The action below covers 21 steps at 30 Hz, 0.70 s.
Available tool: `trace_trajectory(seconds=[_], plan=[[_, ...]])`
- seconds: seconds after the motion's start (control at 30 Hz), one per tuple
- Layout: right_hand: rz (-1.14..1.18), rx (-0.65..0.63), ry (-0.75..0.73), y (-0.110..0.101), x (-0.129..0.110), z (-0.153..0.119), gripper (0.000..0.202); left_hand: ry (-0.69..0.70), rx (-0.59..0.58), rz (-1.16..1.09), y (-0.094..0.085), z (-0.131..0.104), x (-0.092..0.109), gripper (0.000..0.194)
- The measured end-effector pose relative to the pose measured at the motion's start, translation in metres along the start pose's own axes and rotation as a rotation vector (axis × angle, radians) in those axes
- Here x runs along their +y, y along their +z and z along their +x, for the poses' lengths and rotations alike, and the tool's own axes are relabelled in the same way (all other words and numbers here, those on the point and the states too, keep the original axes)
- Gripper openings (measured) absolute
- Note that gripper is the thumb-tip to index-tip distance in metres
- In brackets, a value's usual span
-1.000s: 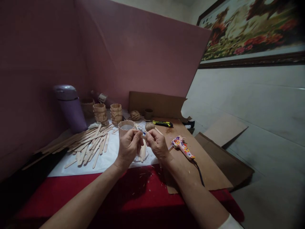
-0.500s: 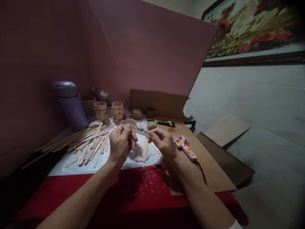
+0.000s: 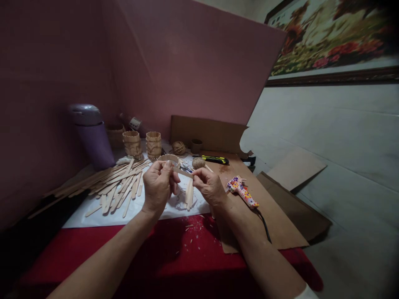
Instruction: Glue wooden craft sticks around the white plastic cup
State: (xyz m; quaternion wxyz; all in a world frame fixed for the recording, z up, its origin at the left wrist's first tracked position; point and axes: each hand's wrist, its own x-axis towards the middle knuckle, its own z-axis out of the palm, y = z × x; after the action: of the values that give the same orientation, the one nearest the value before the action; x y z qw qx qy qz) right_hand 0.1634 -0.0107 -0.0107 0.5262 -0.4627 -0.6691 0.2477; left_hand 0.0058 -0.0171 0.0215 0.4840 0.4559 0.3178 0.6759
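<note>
Between my two hands stretches a flat wooden craft stick (image 3: 183, 172), raised above the table. My left hand (image 3: 159, 182) pinches its left end, thumb on top. The fingers of my right hand (image 3: 208, 185) close on its right end. Below them, a small bundle of craft sticks (image 3: 189, 195) lies on white paper (image 3: 149, 220). A larger loose pile of craft sticks (image 3: 121, 187) spreads to the left of my left hand. A flower-patterned glue gun (image 3: 242, 192) rests on a cardboard sheet (image 3: 274, 220) to the right of my right hand.
Two stick-built cups (image 3: 132, 144) stand at the back, near a ball of twine (image 3: 178, 148). A yellow-and-black utility knife (image 3: 215, 159) lies on the cardboard. A purple bottle (image 3: 95, 143) stands at left. Wood scraps dot the red cloth (image 3: 187, 257).
My right hand has shifted slightly left and more of the stick shows between my hands. My left hand has hardly moved.
</note>
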Motion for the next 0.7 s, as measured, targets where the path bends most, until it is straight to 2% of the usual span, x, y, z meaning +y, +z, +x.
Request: trace_trajectory(seconds=[0.3, 0.43, 0.53, 0.7], plan=[[-0.272, 0.120, -0.159, 0.0035, -0.0025, -0.0020, 0.016, 0.016, 0.000, 0.093, 0.0021, -0.0009, -0.0050, 0.031], [-0.348, 0.107, -0.199, 0.0030, -0.0051, -0.0041, 0.018, 0.035, 0.009, 0.152, 0.0015, -0.0019, -0.0073, 0.031], [-0.270, 0.034, -0.182, 0.0012, -0.0056, -0.0038, 0.020, 0.042, 0.020, 0.141, -0.0006, -0.0004, -0.0073, 0.030], [0.107, -0.101, -0.018, 0.0021, 0.0004, -0.0002, 0.027, 0.074, 0.055, 0.096, -0.0031, 0.0033, -0.0037, 0.026]])
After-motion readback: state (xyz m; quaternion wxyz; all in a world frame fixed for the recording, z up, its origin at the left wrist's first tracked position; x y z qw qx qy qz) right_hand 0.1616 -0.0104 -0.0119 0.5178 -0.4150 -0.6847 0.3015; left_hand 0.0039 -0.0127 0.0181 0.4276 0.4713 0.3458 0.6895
